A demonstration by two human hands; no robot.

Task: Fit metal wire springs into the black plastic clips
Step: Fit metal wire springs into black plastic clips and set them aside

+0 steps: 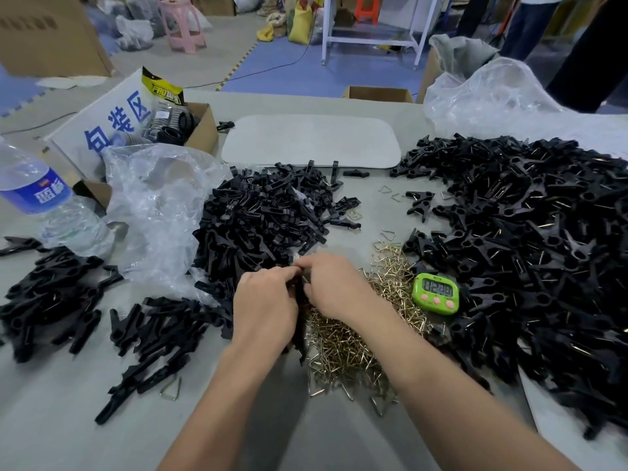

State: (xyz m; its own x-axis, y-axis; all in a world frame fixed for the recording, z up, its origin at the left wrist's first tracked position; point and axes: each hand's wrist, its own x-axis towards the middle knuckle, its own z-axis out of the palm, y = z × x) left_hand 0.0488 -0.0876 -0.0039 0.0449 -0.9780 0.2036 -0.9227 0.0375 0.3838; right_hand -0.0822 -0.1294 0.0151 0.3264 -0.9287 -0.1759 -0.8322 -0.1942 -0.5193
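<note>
While left hand [263, 307] and right hand [334, 287] pinch one black clip [299, 331] together, one green timer [435, 294] touches one spring pile [343, 345]

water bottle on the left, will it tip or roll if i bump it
The water bottle stands tall on a narrow base, so a push near the top would probably tip it. Its round body would likely roll once down. The thin clear wall looks squeezable.
</note>
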